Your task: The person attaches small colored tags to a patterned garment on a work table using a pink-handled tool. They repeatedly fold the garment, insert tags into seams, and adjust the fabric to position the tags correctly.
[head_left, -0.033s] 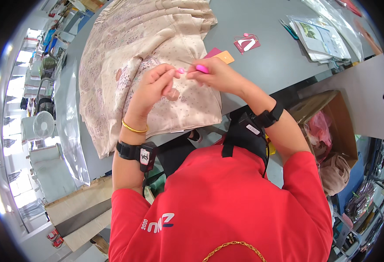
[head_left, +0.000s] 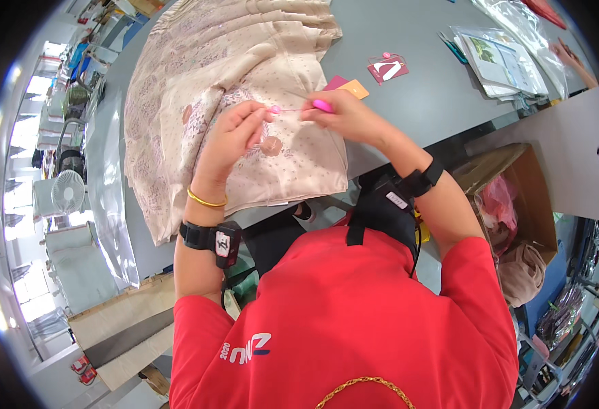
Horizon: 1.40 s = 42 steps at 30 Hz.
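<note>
My left hand [head_left: 234, 129] is closed, pinching a small pink plastic piece [head_left: 275, 109], which looks like a tag-string fastener. From it a thin pink string [head_left: 291, 110] runs taut to the fingertips of my right hand [head_left: 347, 119]. That hand is also closed and carries a pink-handled pointed tool [head_left: 322, 105], its thin metal shaft pointing left. Both hands are over a cream printed garment [head_left: 299, 163] spread on the table. A round brownish patch [head_left: 271, 146] shows on the cloth below the string. Just past my right hand lie an orange tag [head_left: 354, 88] and a dark red tag [head_left: 335, 82].
A dark red tag [head_left: 396, 71] with its string lies on the grey table [head_left: 422, 102]. Farther right are teal-handled snips [head_left: 457, 52] and bagged printed sheets [head_left: 497, 58]. A cardboard box [head_left: 538, 198] stands at the right. Another person's hand [head_left: 568, 54] shows at the far right.
My hands have drawn apart, the left moving slightly left and the right slightly right. The pink string between them now shows as a straight line.
</note>
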Motion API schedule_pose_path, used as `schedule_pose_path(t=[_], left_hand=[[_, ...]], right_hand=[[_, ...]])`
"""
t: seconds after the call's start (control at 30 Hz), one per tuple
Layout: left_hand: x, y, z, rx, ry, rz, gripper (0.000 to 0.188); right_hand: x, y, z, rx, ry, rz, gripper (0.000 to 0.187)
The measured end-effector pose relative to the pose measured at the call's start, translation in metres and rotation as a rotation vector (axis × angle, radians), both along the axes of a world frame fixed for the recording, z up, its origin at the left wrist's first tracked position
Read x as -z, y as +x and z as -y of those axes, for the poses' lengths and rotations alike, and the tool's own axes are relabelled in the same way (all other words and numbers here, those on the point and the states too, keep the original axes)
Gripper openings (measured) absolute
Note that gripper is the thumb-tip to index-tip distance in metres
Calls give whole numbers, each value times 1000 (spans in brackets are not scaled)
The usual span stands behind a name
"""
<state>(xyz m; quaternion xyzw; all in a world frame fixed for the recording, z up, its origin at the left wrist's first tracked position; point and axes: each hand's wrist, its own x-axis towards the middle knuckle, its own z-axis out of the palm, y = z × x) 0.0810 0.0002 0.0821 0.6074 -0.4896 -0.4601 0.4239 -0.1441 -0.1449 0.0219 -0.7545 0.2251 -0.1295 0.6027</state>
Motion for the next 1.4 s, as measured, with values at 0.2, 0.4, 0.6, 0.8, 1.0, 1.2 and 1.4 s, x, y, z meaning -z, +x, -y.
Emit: schedule_pose_path(t=[0.2,0.4,0.6,0.8,1.0,1.2,1.4], left_hand=[[21,41,-57,-230,-8,311,20],[24,23,-82,-27,-219,1183,5],[35,-11,-100,-92,-436,1128,15],[62,-25,-121,66,-412,803,29],[65,-33,-118,40,-474,891,32],[60,-37,-122,-53,-626,1002,30],[60,-45,-119,39,-561,989,20]], right_hand=[[15,-27,14,210,-231,11,20],[-4,-9,-25,148,-653,-155,24],[0,-35,-81,-9,-719,-71,25],[20,-40,-92,-65,-579,-44,13],[6,-34,-84,-16,-340,-106,18],[4,-16,-64,22,-106,-64,23],[10,28,-36,309,-423,-143,30]])
